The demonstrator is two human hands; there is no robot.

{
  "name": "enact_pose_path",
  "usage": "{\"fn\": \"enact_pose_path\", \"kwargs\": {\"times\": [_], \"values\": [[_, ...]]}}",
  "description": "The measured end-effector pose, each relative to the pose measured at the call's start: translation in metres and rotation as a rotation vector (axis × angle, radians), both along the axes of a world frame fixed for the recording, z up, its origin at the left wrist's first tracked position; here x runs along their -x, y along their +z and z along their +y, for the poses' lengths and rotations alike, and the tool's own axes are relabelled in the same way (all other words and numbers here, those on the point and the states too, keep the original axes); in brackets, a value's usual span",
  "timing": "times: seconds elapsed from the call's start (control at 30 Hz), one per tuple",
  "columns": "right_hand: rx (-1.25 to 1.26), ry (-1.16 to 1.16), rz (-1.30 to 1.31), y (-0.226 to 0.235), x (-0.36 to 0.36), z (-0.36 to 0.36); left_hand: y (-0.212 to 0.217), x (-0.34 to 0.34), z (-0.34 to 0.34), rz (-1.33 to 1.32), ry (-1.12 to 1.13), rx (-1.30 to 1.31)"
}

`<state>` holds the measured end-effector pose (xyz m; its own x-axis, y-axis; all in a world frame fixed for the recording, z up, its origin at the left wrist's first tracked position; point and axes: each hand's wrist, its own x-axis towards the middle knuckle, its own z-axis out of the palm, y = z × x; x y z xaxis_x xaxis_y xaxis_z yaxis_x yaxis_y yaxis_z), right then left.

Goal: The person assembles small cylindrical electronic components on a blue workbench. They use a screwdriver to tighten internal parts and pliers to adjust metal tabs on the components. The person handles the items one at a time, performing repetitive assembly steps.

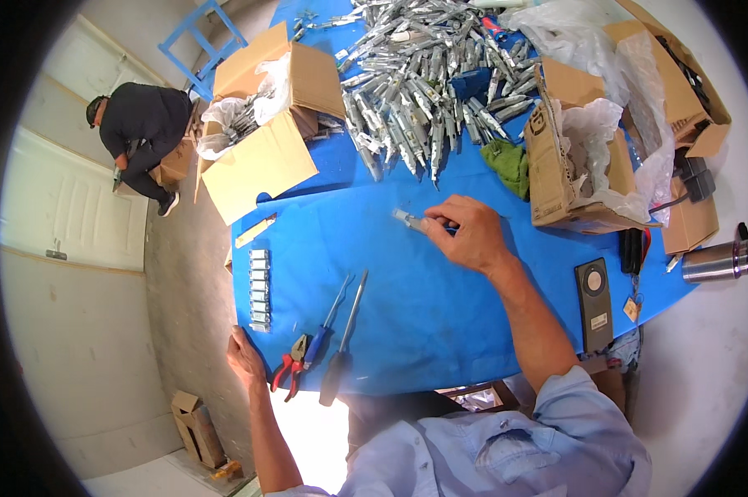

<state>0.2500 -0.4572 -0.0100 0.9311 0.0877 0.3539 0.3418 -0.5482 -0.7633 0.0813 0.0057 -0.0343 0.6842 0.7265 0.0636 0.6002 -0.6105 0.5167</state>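
Small grey metal part (409, 219), mid-tabletop: my right hand (467, 234) pinches it in closed fingers; my left hand (246, 358) grips the blue table's (440, 306) near-left edge, holding nothing else.

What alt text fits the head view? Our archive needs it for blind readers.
A person's right hand holds a small grey metal part on a blue table, while the left hand grips the table's edge near red pliers and screwdrivers. A heap of metal parts and open cardboard boxes lie beyond.
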Motion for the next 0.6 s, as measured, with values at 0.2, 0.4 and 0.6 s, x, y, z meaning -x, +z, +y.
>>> {"fn": "enact_pose_path", "kwargs": {"times": [0.2, 0.4, 0.6], "values": [[-0.195, -0.072, 0.008, -0.010, -0.013, -0.008, 0.011, -0.005, 0.025, -0.277, -0.076, -0.065], [-0.195, -0.113, 0.013, -0.012, -0.017, -0.005, 0.099, -0.082, -0.106, -0.287, -0.469, 0.102], [-0.192, -0.151, 0.002, -0.016, -0.021, -0.012, 0.095, -0.205, -0.234, -0.311, -1.018, -0.257]]}}
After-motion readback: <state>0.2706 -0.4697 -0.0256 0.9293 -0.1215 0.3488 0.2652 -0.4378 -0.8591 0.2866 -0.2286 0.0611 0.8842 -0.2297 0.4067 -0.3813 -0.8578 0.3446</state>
